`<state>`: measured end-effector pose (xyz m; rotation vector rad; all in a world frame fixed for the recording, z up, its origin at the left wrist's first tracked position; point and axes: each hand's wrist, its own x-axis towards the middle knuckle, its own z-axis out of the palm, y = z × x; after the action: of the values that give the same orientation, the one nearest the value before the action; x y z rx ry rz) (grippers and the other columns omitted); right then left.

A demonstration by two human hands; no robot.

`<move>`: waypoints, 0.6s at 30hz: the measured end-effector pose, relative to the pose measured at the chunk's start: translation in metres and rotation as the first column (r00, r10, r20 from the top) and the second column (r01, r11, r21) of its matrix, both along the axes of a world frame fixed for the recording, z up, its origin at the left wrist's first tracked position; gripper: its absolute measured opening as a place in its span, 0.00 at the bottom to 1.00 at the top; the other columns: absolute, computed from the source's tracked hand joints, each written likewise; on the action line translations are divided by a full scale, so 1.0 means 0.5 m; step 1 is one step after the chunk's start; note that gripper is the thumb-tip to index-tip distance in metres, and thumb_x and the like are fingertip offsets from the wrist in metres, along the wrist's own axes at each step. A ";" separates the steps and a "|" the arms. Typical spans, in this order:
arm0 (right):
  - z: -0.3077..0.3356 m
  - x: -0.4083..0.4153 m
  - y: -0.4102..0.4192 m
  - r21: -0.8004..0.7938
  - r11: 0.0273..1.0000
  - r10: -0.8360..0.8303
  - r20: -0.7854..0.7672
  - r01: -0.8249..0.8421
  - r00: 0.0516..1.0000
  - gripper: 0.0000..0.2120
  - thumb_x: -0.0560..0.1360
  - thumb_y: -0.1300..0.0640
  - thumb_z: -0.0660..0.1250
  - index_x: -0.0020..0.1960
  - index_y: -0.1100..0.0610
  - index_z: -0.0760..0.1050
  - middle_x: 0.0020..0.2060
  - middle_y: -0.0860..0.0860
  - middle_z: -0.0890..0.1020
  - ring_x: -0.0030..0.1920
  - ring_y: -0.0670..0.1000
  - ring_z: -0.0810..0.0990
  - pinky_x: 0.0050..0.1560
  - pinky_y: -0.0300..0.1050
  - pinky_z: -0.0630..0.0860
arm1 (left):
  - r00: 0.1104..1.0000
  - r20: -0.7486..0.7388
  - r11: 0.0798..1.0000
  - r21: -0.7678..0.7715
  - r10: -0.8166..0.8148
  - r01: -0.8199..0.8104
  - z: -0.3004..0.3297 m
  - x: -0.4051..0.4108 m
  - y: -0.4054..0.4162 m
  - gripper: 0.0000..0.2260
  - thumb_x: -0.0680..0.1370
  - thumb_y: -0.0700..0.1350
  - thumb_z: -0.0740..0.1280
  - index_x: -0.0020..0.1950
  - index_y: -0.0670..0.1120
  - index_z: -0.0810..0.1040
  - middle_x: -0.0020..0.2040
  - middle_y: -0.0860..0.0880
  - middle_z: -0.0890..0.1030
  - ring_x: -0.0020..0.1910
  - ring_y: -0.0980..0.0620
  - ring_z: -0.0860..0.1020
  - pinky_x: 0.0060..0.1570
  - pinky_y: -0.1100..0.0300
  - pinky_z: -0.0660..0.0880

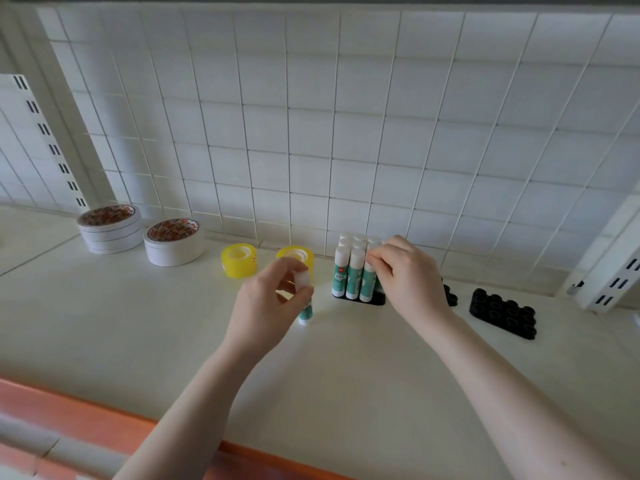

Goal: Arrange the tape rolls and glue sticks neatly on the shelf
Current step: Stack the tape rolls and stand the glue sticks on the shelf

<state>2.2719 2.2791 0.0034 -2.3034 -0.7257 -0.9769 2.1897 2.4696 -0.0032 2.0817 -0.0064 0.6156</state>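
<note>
On the shelf (138, 323), left grip (273, 299) pinches a glue stick (305, 315).

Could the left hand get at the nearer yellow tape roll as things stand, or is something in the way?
Probably not freely. The left hand is right in front of that yellow tape roll, so nothing blocks the path, but its fingers already hold a glue stick, which it would need to set down first.
</note>
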 end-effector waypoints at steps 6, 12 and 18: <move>-0.001 -0.002 -0.013 -0.079 0.997 0.021 0.048 -0.017 0.999 0.06 0.71 0.62 0.65 0.40 0.61 0.81 0.35 0.54 0.80 0.33 0.57 0.78 0.33 0.44 0.76 | 1.000 -0.007 0.999 0.030 -0.022 0.022 0.014 -0.003 -0.003 0.16 0.71 0.38 0.71 0.42 0.59 0.73 0.37 0.57 0.79 0.40 0.63 0.77 0.38 0.72 0.72; 0.004 -0.025 -0.064 -0.116 0.990 -0.062 0.127 0.077 0.990 0.10 0.72 0.62 0.61 0.47 0.60 0.81 0.39 0.52 0.81 0.38 0.56 0.80 0.35 0.44 0.76 | 0.997 0.019 0.996 0.041 -0.080 0.079 0.056 0.006 -0.020 0.13 0.71 0.40 0.71 0.43 0.58 0.74 0.38 0.57 0.80 0.39 0.61 0.78 0.42 0.64 0.77; -0.020 -0.041 -0.141 -0.336 0.908 -0.254 0.029 0.248 0.967 0.07 0.63 0.64 0.75 0.40 0.59 0.80 0.33 0.53 0.79 0.32 0.56 0.79 0.29 0.44 0.74 | 0.984 0.065 0.978 0.136 -0.169 0.159 0.102 0.037 -0.073 0.08 0.72 0.41 0.70 0.45 0.53 0.76 0.38 0.61 0.79 0.40 0.62 0.78 0.41 0.70 0.73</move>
<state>2.2513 2.2087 -0.0065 -2.7568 -0.6404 -1.0078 2.2080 2.4334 0.0479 2.1558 -0.2660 0.6067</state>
